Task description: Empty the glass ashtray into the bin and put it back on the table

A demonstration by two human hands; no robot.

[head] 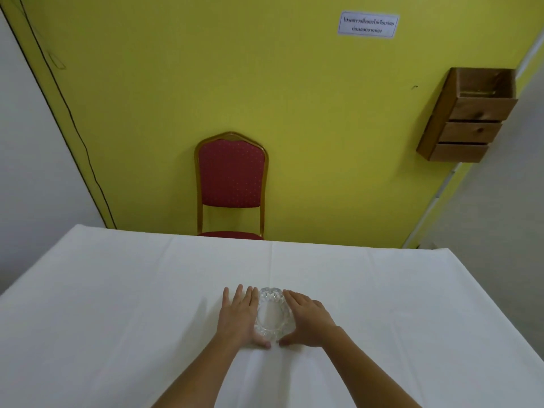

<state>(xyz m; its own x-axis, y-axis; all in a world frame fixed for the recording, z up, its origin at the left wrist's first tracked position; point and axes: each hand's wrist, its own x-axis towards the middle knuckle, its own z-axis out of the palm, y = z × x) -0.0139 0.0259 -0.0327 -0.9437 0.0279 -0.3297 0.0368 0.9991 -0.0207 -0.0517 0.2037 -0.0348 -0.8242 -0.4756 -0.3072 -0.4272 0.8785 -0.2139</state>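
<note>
We see a yellow wall (294, 113) filling the upper half, w/ white walls either side. Below it a wide surface (117, 304) under a white cloth takes up the lower half; creases run front-to-back thru the cloth.

Behind the far edge, a red padded chair (231, 175) w/ a gold frame stands against the wall, seat just showing above the cloth edge. Upper right, a wooden drawer box (468, 116) hangs on the wall: open top compartment, drawer fronts beneath. Higher up, a small white sign (368, 25) w/ printed text we can't read. A thin dark cable (73, 128) runs down the wall's left edge.

Both forearms reach in from the bottom. Left hand (238, 316) lies flat on the cloth, fingers spread & straight, inner edge touching the left side of the glass ashtray (273, 315). Right hand (309, 318) curves against the right side, fingers loosely together, thumb near the front rim. So the grip = two open hands cupping it from both sides, not closed round it.

The ashtray itself sits on the cloth, center-near, between the hands: clear cut glass, scalloped rim. Its bowl looks bare, tho glare makes that hard to confirm.
</note>
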